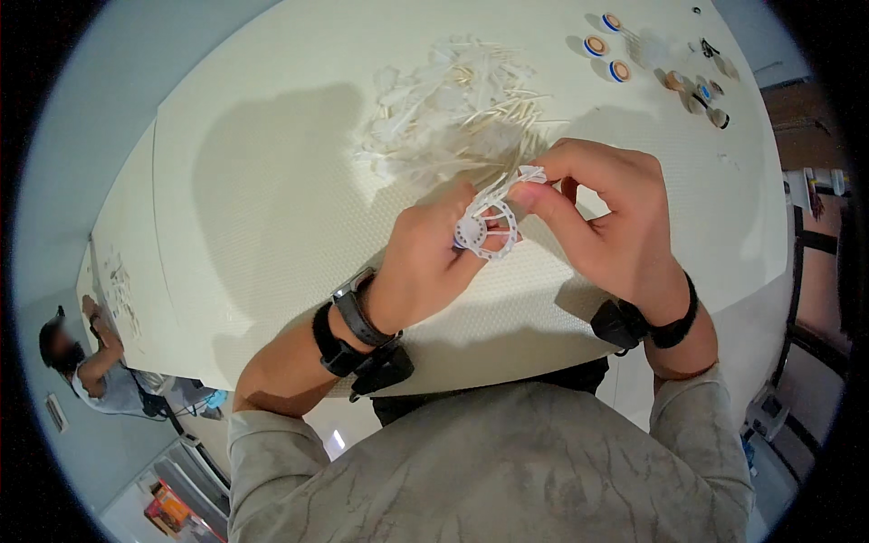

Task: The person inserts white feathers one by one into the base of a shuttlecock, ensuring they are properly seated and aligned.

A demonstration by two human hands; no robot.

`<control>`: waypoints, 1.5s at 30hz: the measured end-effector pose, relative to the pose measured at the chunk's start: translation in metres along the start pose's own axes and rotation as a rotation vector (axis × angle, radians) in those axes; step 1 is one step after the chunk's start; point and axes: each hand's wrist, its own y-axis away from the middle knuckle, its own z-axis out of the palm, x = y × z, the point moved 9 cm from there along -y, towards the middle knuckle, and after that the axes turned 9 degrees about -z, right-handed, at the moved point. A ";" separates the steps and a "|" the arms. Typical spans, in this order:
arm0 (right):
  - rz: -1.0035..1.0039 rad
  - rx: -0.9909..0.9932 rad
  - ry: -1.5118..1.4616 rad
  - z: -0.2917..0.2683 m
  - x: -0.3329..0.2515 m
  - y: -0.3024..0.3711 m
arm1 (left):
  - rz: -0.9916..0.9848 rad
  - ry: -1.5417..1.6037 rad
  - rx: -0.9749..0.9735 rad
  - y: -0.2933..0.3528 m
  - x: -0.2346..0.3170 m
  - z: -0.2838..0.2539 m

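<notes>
My left hand point(418, 253) is closed round a white shuttlecock frame point(471, 233), a small cup with a row of holes joined by thin ribs to a wider holed ring. My right hand point(620, 208) pinches a white feather point(532, 174) between thumb and fingertips, just up and right of the frame. Pale quills point(493, 192) run between the frame and that feather; whether they are fixed in the holes I cannot tell. Beyond my hands lies a loose heap of white feathers point(453, 109) with bare quills.
Three round tan caps with blue rims, one of them a cork base point(595, 46), stand at the far right of the pale table point(272, 199). Several small dark and tan pieces point(706, 93) lie near them. At far left another person point(100, 353) sits by the table.
</notes>
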 end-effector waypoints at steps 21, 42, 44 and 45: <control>0.063 -0.021 -0.066 0.006 0.002 0.005 | 0.032 -0.023 0.009 0.000 -0.001 0.001; 0.176 -0.046 -0.112 0.016 0.015 0.011 | 0.047 0.057 0.054 0.001 0.005 -0.002; 0.134 0.031 -0.114 0.000 0.022 0.004 | 0.018 0.030 0.032 0.001 0.010 -0.008; 0.091 0.107 -0.133 -0.012 0.024 -0.001 | -0.025 -0.005 0.014 0.001 0.010 -0.008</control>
